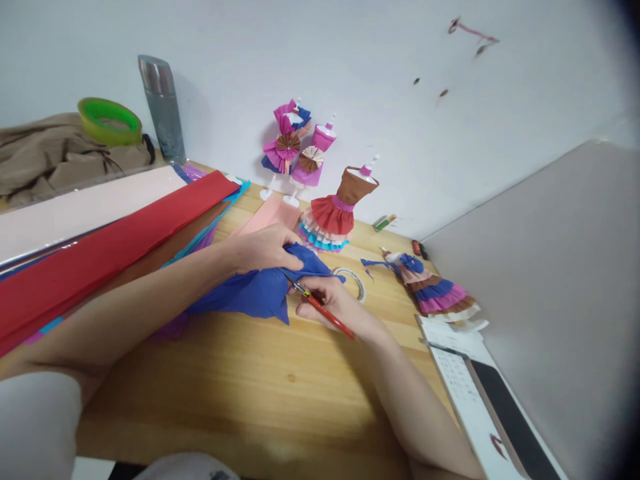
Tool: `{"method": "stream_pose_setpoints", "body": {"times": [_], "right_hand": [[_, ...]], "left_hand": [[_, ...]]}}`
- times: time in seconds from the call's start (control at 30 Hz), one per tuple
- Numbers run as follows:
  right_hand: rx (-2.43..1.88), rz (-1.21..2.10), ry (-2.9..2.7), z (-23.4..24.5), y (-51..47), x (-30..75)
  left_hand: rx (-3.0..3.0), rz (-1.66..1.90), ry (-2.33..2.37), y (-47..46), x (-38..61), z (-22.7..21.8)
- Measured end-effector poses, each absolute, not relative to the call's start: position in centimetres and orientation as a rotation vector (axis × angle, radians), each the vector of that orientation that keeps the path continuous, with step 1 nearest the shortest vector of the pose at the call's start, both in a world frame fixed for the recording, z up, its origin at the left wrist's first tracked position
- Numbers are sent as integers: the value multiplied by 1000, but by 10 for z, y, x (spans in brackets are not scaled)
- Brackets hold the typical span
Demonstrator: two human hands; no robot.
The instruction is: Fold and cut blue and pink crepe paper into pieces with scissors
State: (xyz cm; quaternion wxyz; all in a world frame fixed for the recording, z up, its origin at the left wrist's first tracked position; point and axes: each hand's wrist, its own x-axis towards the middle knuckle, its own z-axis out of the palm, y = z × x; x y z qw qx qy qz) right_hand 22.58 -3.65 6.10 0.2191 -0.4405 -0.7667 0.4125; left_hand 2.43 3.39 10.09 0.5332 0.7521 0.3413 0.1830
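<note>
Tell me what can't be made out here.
Head view.
Tip of the thin red-handled tool in the right hand: buried in the crumpled blue crepe paper.
Left hand's grip underneath: hidden by its own back.
Print on the white paper sheet: too small.
Flat black slab: cut by bottom edge.

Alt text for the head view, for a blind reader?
On a wooden table, the left hand pinches a blue paper sheet while the right hand holds a thin red-handled tool against it. Small paper dresses stand by the wall; a red paper sheet lies at left.
</note>
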Motion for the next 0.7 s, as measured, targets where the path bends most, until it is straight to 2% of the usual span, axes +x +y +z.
{"method": "stream_pose_setpoints", "body": {"times": [0.27, 0.53, 0.6, 0.7], "right_hand": [[-1287, 1170, -2119, 53, -32, 226], [-1391, 1095, -2507, 76, -34, 236], [-1487, 1095, -2585, 82, -35, 240], [-1810, 892, -2650, 81, -35, 242]], "left_hand": [[1694, 419, 802, 35, 26, 100], [1549, 517, 853, 39, 17, 119], [1563, 578, 849, 40, 11, 127], [1612, 625, 883, 42, 1, 136]]}}
